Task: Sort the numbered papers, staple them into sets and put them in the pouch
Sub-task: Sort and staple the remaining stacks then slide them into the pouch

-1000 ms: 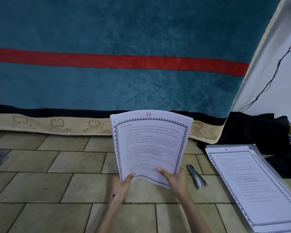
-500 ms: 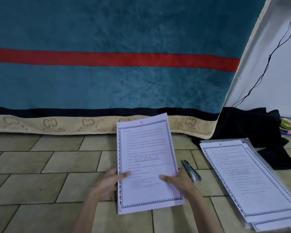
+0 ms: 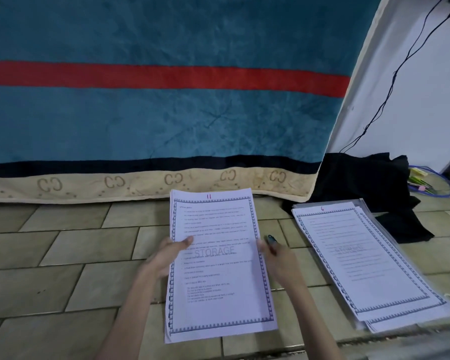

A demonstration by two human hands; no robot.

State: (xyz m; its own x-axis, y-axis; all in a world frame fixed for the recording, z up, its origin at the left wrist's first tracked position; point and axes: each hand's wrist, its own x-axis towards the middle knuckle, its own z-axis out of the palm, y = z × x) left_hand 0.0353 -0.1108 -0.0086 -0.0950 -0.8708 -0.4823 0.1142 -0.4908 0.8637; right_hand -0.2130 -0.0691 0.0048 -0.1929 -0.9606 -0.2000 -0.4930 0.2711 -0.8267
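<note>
Since a second ago the stack headed 11 (image 3: 220,261) has come down from its upright, bowed pose and now lies flat on the tiled floor (image 3: 63,255) at lower centre of the frame, its sheets slightly fanned along the left edge. Both hands have slid up from the bottom edge to mid-height.

From the head camera, the left hand (image 3: 166,255) holds the stack's left edge, thumb laid over the printed face, fingers hidden underneath. The right hand (image 3: 277,258) sits at the right edge with its fingers loosely bent; whether they pinch the paper or only touch it I cannot tell. Just beyond that hand, a dark stapler (image 3: 271,241) lies on the floor, partly covered.

These are loose, thin sheets: light, limp, likely to slide over one another and sag if lifted by one corner. Taking them by both long edges and tapping them square looks the safest hold before any stapling at a top corner.

At lower right, a second pile headed 6 (image 3: 369,263) rests on a clear plastic pouch (image 3: 364,203), well apart from the stack.

Smooth beige tile gives a hard, even base for squaring edges. A teal blanket with a red stripe (image 3: 153,100) fills the upper frame, black cloth (image 3: 361,183) lies at right, and a thin cable (image 3: 400,63) hangs down the white wall (image 3: 426,100) at upper right.
</note>
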